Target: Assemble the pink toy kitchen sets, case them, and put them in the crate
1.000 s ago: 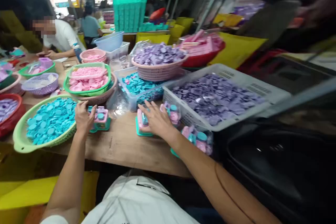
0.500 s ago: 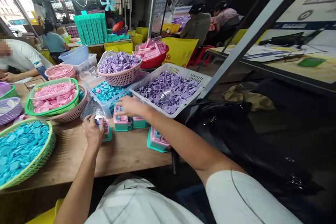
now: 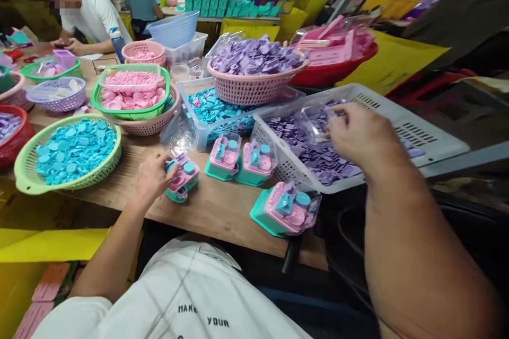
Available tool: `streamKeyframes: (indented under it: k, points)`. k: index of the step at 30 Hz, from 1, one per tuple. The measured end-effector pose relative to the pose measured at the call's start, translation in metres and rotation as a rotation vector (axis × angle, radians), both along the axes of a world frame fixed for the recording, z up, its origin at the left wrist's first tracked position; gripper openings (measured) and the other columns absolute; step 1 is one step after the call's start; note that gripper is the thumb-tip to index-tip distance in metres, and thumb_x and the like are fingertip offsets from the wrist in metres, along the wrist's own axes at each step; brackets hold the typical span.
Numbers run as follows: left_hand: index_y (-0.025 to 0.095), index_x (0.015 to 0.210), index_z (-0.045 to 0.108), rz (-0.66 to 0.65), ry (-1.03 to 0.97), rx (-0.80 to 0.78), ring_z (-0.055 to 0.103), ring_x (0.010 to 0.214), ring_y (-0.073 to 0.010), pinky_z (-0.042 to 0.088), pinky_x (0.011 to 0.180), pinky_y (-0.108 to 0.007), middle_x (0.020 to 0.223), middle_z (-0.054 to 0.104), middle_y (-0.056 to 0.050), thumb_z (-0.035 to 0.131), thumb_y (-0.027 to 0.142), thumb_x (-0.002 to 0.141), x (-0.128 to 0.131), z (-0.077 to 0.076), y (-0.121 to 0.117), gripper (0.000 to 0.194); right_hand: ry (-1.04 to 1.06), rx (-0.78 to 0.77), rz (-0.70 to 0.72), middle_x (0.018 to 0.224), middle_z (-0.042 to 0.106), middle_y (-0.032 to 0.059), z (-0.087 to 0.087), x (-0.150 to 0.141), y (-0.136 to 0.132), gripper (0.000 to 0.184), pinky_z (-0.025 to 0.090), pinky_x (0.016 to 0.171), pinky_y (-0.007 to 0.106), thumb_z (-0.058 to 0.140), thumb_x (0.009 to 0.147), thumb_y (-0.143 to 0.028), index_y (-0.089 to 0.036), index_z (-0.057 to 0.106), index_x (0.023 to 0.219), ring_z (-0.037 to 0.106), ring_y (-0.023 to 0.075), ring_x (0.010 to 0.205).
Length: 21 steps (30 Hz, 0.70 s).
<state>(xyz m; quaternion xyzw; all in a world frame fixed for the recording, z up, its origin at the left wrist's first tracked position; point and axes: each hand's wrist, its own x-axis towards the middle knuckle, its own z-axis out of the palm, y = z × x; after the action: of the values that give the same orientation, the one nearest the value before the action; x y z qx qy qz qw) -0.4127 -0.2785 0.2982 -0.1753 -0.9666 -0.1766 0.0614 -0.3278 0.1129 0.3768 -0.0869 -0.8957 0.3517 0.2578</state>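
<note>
My left hand (image 3: 153,177) is closed on the near-left side of a small toy set (image 3: 186,174), teal below with pink, blue and purple parts on top. In my right hand (image 3: 360,135), the fingers pinch a clear plastic cover (image 3: 312,123) over the white crate (image 3: 421,132) of purple pieces (image 3: 314,161). Two similar toy sets, one left (image 3: 223,156) and one right (image 3: 256,161), stand side by side under clear covers. Another covered toy set (image 3: 286,207) sits at the table's front edge.
A yellow-green basket (image 3: 29,169) of blue discs stands left. Behind are a green basket (image 3: 167,96) with pink parts, a clear bin (image 3: 202,139) of blue pieces and a pink basket (image 3: 258,89) of purple pieces. A person (image 3: 95,16) sits across the table (image 3: 210,212).
My right hand has moved right, from above the toy sets to the crate, and has taken hold of the clear cover. My left hand remains at its toy set. The view has turned left and down.
</note>
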Motion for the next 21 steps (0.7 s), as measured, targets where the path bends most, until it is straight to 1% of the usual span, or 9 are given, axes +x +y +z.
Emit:
streamKeyframes:
  k: [1,2,4,7,10,12,14,17,21]
  points:
    - [0.023,0.105,0.073,0.045,0.002,0.001,0.066,0.094,-0.0252,0.049,0.077,-0.033,0.102,0.069,-0.008,0.056,0.048,0.091,0.004,0.001,-0.007,0.034,-0.019,-0.017,-0.137,0.064,0.054,-0.0008,0.006,0.010,-0.022,0.023,0.049,0.082,0.057,0.061,0.085,-0.052,-0.030,0.062,0.094,0.059,0.0212,0.064]
    - [0.023,0.105,0.073,0.101,0.012,0.003,0.067,0.093,-0.0252,0.048,0.076,-0.032,0.103,0.069,-0.008,0.057,0.048,0.090,0.008,0.001,-0.013,0.034,-0.046,-0.106,-0.128,0.068,0.057,-0.0007,0.007,0.019,-0.047,0.024,0.050,0.080,0.053,0.058,0.087,-0.046,-0.030,0.063,0.104,0.059,0.0201,0.064]
    - [0.022,0.105,0.073,0.205,0.042,0.007,0.067,0.093,-0.0260,0.049,0.076,-0.032,0.102,0.070,-0.009,0.058,0.046,0.089,0.013,0.000,-0.024,0.033,-0.067,-0.440,0.054,0.070,0.057,-0.0021,-0.008,0.031,-0.104,0.030,0.053,0.070,0.041,0.059,0.083,-0.042,-0.026,0.062,0.108,0.057,0.0160,0.063]
    - [0.020,0.101,0.072,0.268,0.095,0.042,0.066,0.092,-0.0275,0.050,0.078,-0.035,0.096,0.069,-0.010,0.058,0.046,0.089,0.013,-0.004,-0.036,0.032,-0.241,-0.896,0.199,0.068,0.051,-0.0055,-0.069,0.036,-0.177,0.038,0.054,0.062,0.032,0.064,0.074,-0.047,-0.023,0.058,0.102,0.050,0.0120,0.059]
    - [0.018,0.101,0.071,0.167,0.149,0.192,0.065,0.090,-0.0258,0.051,0.082,-0.037,0.095,0.066,-0.011,0.055,0.055,0.090,0.006,-0.011,-0.046,0.042,-0.361,-1.040,0.153,0.073,0.050,-0.0040,-0.132,0.033,-0.207,0.039,0.058,0.067,0.037,0.060,0.073,-0.051,-0.023,0.055,0.100,0.053,0.0140,0.065]
    - [0.017,0.105,0.070,0.057,0.160,0.372,0.064,0.090,-0.0225,0.052,0.085,-0.036,0.100,0.064,-0.010,0.054,0.060,0.090,-0.002,-0.017,-0.054,0.049,-0.405,-0.824,0.110,0.086,0.056,0.0025,-0.153,0.033,-0.206,0.035,0.059,0.077,0.045,0.052,0.078,-0.048,-0.022,0.056,0.101,0.059,0.0203,0.082]
    - [0.017,0.112,0.068,-0.027,0.123,0.567,0.064,0.094,-0.0202,0.053,0.088,-0.035,0.108,0.064,-0.010,0.052,0.063,0.091,-0.011,-0.027,-0.060,0.054,-0.379,-0.420,0.094,0.104,0.057,0.0108,-0.155,0.036,-0.196,0.035,0.052,0.096,0.052,0.045,0.083,-0.039,-0.020,0.059,0.109,0.059,0.0268,0.105]
    - [0.018,0.125,0.063,-0.102,-0.006,0.835,0.063,0.110,-0.0225,0.053,0.095,-0.035,0.125,0.062,-0.012,0.046,0.067,0.092,-0.024,-0.046,-0.064,0.062,-0.290,0.071,0.228,0.129,0.050,0.0175,-0.138,0.037,-0.186,0.049,0.036,0.115,0.053,0.042,0.088,-0.026,-0.016,0.054,0.134,0.047,0.0285,0.129]
    - [0.021,0.137,0.057,-0.182,-0.201,1.131,0.056,0.130,-0.0269,0.047,0.107,-0.041,0.140,0.059,-0.012,0.033,0.074,0.092,-0.031,-0.069,-0.053,0.073,-0.470,0.356,0.532,0.150,0.040,0.0139,-0.118,0.028,-0.190,0.051,0.041,0.111,0.056,0.052,0.093,-0.035,-0.028,0.051,0.143,0.037,0.0330,0.139]
